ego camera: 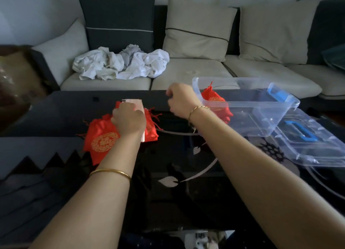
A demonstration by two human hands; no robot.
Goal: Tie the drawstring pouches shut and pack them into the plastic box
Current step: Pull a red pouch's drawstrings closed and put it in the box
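The left hand (128,121), fingers curled, gripped the red drawstring pouches (101,136) piled on the dark table (177,155). The right hand (182,101) was curled just beside the clear plastic box (257,118); whether it pinched anything could not be told. One red pouch (212,97) lay inside that box.

You worked in dim, soft daylight, brightest on the sofa (186,69) across the upper frame. The glossy table (168,202) mirrored faint shapes low down, the plastic box (265,116) caught pale highlights, and your wide lens bowed and smeared the left edge.
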